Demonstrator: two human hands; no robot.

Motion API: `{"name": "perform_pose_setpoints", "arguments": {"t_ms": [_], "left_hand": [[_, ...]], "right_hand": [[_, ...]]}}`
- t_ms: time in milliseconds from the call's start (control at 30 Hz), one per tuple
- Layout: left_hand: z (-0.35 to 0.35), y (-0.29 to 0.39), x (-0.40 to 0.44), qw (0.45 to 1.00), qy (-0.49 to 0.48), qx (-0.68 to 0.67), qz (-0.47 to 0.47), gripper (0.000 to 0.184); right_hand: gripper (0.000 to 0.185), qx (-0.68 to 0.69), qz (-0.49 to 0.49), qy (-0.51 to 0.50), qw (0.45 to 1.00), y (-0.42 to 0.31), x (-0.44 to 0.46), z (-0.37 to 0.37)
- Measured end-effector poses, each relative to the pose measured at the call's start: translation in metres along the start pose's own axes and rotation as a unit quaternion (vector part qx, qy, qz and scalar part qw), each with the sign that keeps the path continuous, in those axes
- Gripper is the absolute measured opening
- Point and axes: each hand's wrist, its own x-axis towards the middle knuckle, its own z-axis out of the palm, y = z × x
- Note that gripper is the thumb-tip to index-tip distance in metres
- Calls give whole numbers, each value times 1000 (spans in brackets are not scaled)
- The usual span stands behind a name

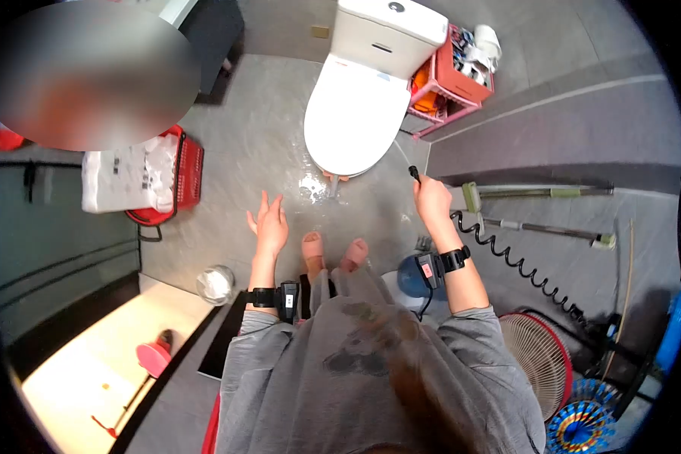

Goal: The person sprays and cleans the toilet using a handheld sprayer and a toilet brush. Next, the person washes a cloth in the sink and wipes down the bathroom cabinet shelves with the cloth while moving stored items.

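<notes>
My right hand (433, 203) is wrapped round a black spray nozzle (414, 172), pointed at the right side of the white toilet (356, 113). A thin water jet (402, 151) leaves the nozzle. The toilet lid is down. A coiled black hose (499, 253) runs from near my right wrist toward the lower right. Held out in the air over the floor, my left hand (271, 225) is empty with its fingers spread. Wet, shiny patches (314, 188) lie on the grey floor in front of the toilet base.
On the left stands a red basket (191, 170) with white packs. Pink shelving (450, 113) with a filled red box is beside the toilet. Green-headed mops (537, 193) lie along the right. A round fan (536, 356) and a small bin (216, 284) flank me.
</notes>
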Motion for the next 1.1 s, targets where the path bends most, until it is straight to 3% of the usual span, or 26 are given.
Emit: {"name": "perform_pose_setpoints", "arguments": {"t_ms": [200,567,633,1100], "left_hand": [[7,-20,-2,999,24,-21,-29,34],[9,-50,-17,990,111,-55,-65,37],[-8,-45,-20,990,76,-72,-90,36],[-2,-70,-29,972,135,-156,-113,33]], "right_hand": [[16,-27,-46,27,998,-20,12,-15],[16,-112,-195,-11,974,-105,8,-39],[16,-115,-223,-22,968,-118,9,-35],[17,-176,-291,-111,934,-164,-26,15]]}}
